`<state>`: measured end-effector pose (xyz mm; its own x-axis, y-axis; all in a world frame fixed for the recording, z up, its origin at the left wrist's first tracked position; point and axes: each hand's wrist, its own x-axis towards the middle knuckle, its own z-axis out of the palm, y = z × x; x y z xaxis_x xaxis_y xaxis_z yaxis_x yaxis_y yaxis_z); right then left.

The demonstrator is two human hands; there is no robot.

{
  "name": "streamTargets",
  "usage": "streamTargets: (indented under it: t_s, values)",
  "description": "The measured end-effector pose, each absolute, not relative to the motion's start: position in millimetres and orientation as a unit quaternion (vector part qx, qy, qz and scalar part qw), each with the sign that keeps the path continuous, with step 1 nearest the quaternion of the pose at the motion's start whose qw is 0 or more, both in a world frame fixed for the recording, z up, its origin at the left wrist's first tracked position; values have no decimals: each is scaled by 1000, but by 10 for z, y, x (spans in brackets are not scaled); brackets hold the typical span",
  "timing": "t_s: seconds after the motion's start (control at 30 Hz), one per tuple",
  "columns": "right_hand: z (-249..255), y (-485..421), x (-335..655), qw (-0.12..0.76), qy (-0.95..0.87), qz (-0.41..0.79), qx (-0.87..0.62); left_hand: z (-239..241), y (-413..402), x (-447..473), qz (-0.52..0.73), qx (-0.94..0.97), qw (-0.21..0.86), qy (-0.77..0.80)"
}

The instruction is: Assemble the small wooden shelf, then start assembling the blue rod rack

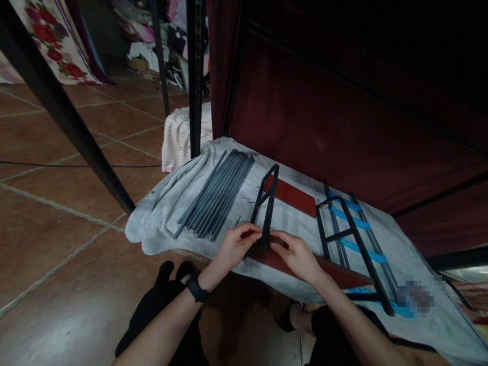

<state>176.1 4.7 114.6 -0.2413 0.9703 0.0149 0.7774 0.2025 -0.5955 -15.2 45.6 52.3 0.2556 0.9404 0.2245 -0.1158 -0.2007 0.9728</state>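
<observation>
Between my hands a black metal side frame (pixel 270 211) stands upright at the end of a long red-brown board (pixel 335 272). My left hand (pixel 237 245) is closed in a pinch against the frame's left face, low down; whatever its fingertips hold is too small to make out. From the other side, my right hand (pixel 297 254) grips the frame's lower part, its thumb just above the board. A second black frame (pixel 358 239) stands at the board's right end. Behind lies another red-brown board (pixel 293 195). Small screws (pixel 248 200) are scattered left of the near frame.
Several grey metal rods (pixel 217 198) lie side by side on the grey blanket (pixel 163 203). Dark bars with blue wrapping (pixel 362 223) rest on the right. Black posts (pixel 195 76) rise at the left, and a dark red cloth (pixel 305 117) hangs behind.
</observation>
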Motion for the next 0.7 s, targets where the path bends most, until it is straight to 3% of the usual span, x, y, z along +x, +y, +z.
streamTargets:
  t_s: [0.33,0.57,0.7]
  values:
    - [1147,104,1687,202,-763,223,-573,506,507,-194,499,488,632,337]
    - [1141,50,1686,209,-758,228,-574,499,488,-194,534,586,501,347]
    - [1127,42,1717,207,-751,226,-585,497,489,-190,528,605,499,326]
